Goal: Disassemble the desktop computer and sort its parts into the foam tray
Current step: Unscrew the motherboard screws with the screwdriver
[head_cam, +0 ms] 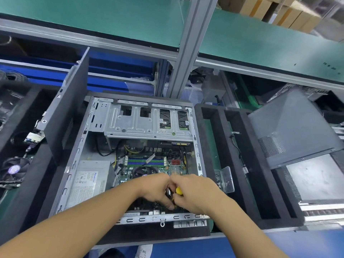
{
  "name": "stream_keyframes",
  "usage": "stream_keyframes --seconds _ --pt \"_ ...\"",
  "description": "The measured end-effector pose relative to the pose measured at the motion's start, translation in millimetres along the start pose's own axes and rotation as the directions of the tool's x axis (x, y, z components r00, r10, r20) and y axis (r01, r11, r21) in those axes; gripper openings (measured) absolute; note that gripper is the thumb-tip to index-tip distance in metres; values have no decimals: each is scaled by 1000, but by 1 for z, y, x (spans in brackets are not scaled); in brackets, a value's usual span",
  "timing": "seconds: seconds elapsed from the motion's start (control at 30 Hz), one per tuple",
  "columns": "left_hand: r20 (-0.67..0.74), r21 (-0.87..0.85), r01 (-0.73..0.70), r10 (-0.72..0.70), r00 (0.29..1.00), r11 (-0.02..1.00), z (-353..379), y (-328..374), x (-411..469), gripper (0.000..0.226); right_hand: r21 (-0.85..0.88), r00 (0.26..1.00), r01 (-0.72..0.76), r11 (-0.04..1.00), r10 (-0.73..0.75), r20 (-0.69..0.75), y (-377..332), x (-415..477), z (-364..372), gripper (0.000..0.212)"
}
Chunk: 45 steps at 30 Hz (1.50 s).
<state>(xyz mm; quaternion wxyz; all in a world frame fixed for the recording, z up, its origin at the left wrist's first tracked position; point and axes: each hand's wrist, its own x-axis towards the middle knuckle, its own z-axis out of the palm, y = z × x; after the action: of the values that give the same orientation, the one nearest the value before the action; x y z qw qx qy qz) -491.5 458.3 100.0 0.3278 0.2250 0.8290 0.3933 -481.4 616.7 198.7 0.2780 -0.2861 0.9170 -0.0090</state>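
The open desktop case [197,146] lies on its side in the middle, with its motherboard [149,164], power supply [87,179] and metal drive cage [141,121] exposed. Both hands are inside its near end. My right hand [195,192] grips a screwdriver with a yellow handle [179,190], pointed down at the board. My left hand [156,189] has curled fingers at the screwdriver's shaft, touching the right hand; what it pinches is hidden. A black foam tray [219,138] with long slots stands right of the case.
A black side panel [68,118] leans upright left of the case. Another foam tray [24,131] at far left holds a fan and small boards. A perforated metal panel [290,127] rests on the right tray. A clear plastic box [226,180] sits beside the case.
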Motion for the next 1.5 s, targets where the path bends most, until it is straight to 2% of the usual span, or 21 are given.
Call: stream_keyframes --seconds 0.1,0.13,0.2,0.27,0.4,0.6,0.77,0.93,1.1,1.23,1.33,1.43,1.5 --pt "-11 -9 10 -10 1000 1000 3 2 1 30 4 1000 14 1000 -14 22 0 -1 -1 15" --pt "-10 -3 1 -1 1000 1000 3 3 1 33 -8 1000 1 1000 -1 17 0 -2 -1 21" --pt "19 13 -18 18 1000 1000 2 5 1 33 -41 999 -48 998 48 5 1 -2 1 46" --pt "44 29 -24 23 999 999 1 7 1 33 -32 996 -82 996 81 -24 1 -1 3 55" --pt "44 67 -15 12 999 998 1 7 0 42 17 996 -62 998 63 -61 -1 0 4 31" --pt "45 109 -13 8 999 994 0 6 -1 23 43 998 -58 997 58 -7 0 -2 3 14" --pt "35 149 -29 24 999 988 0 9 0 30 59 997 -43 997 40 60 0 -5 2 25" --pt "31 191 -40 35 999 981 3 9 1 36 -25 992 -123 992 123 -12 -1 -4 7 44" --pt "44 136 -48 43 998 990 -1 9 -1 39 -10 995 -95 995 95 -21 -2 -2 8 25" --pt "28 100 -33 31 999 994 -1 8 -3 25 -7 998 -61 998 61 5 -3 -4 4 13" --pt "-1 99 -29 29 1000 995 0 7 -2 23 -6 999 -41 999 41 18 -3 -5 5 19" --pt "-10 130 -41 43 999 991 1 7 -2 24 -15 996 -92 996 92 -18 -3 -7 5 35" --pt "-9 121 -57 58 998 991 2 7 -2 28 -11 993 -113 993 113 -42 -3 -6 5 36"
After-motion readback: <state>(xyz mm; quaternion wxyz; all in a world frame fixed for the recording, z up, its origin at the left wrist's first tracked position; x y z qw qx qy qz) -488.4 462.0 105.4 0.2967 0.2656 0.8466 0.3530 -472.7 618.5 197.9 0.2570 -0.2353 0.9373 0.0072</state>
